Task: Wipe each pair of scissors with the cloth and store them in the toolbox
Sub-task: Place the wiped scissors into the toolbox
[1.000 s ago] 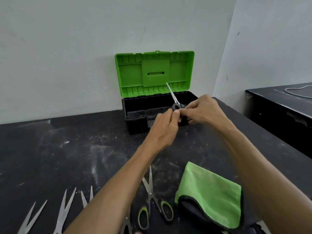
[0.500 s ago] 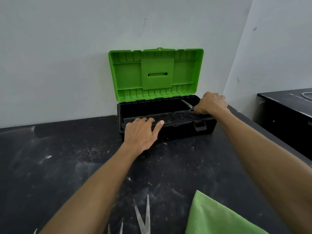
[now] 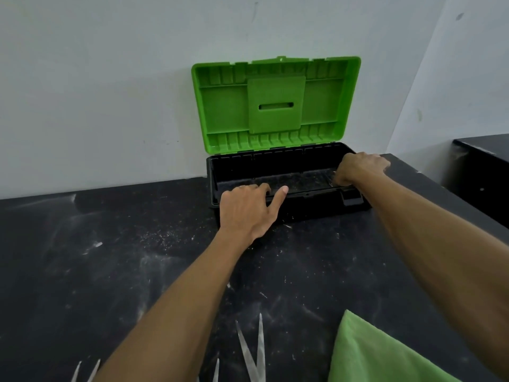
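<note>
The black plastic toolbox stands at the back of the dark desk, against the wall, its lid raised behind it. The left hand rests on the toolbox's front rim and the right hand reaches into its right end. The steel scissors lie at the desk's near edge, with the green cloth to their right.

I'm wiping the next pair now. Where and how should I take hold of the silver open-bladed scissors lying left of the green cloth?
Probably by the handle end, reaching in from the near side. The silver open-bladed scissors lie flat on the black table, blades spread in a V, tips pointing away toward the green-lidded black toolbox; the handles sit below the frame edge.
</note>
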The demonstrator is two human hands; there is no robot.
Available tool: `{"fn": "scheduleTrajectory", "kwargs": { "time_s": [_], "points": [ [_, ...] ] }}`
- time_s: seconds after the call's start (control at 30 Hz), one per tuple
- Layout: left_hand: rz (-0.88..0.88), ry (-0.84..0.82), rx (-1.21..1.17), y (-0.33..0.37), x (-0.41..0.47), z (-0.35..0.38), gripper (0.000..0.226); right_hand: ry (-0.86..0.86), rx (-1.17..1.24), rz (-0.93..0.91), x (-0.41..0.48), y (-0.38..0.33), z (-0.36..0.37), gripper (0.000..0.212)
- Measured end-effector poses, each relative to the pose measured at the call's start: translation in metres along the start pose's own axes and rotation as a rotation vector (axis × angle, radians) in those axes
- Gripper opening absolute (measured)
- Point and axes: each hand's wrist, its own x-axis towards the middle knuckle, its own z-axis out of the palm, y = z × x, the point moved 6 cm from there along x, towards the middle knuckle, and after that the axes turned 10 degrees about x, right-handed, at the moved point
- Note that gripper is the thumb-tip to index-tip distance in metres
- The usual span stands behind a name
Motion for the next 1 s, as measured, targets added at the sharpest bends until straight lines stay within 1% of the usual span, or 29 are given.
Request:
{"fn": "scheduleTrajectory", "kwargs": {
  "time_s": [0.1, 0.2, 0.3, 0.4, 0.5, 0.57, 0.67, 0.73, 0.8, 0.87, 0.93, 1.0],
  "points": [
    [0.0, 0.005, -0.002, -0.001, 0.001, -0.001, 0.068, 0.045, 0.125, -0.066, -0.002, 0.0, 0.001, 0.032],
    [0.003, -0.005, -0.022, -0.001, 0.002, -0.001, 0.068, 0.133, 0.291, -0.153, -0.009, 0.001, -0.002, 0.034],
    [-0.004, -0.039, -0.048, -0.004, 0.004, 0.001, 0.07, 0.149, 0.318, -0.239, -0.026, 0.002, -0.005, 0.044],
    [0.005, -0.204, -0.082, -0.006, 0.004, 0.002, 0.073, 0.123, 0.301, -0.304, -0.053, 0.003, -0.008, 0.051],
    [0.011, -0.364, -0.101, -0.007, -0.004, -0.002, 0.076, 0.15, 0.352, -0.343, -0.083, 0.001, -0.01, 0.053],
    [-0.02, -0.34, -0.188, -0.011, -0.017, -0.014, 0.075, 0.187, 0.424, -0.383, -0.107, -0.004, -0.011, 0.053],
    [-0.049, -0.177, -0.327, -0.019, -0.049, -0.041, 0.072, 0.253, 0.55, -0.492, -0.15, -0.012, -0.017, 0.054],
    [-0.076, -0.14, -0.429, -0.029, -0.077, -0.055, 0.072, 0.275, 0.581, -0.595, -0.184, -0.016, -0.019, 0.053],
    [-0.106, -0.175, -0.504, -0.04, -0.11, -0.065, 0.072, 0.245, 0.555, -0.702, -0.223, -0.016, -0.017, 0.049],
    [-0.123, -0.225, -0.525, -0.048, -0.148, -0.073, 0.066, 0.168, 0.499, -0.786, -0.265, -0.013, -0.009, 0.051],
    [-0.101, -0.264, -0.498, -0.048, -0.184, -0.082, 0.053, 0.08, 0.403, -0.843, -0.302, -0.009, 0.004, 0.055],
    [-0.046, -0.286, -0.485, -0.042, -0.216, -0.094, 0.039, -0.01, 0.293, -0.854, -0.33, -0.002, 0.018, 0.059]
  ]
}}
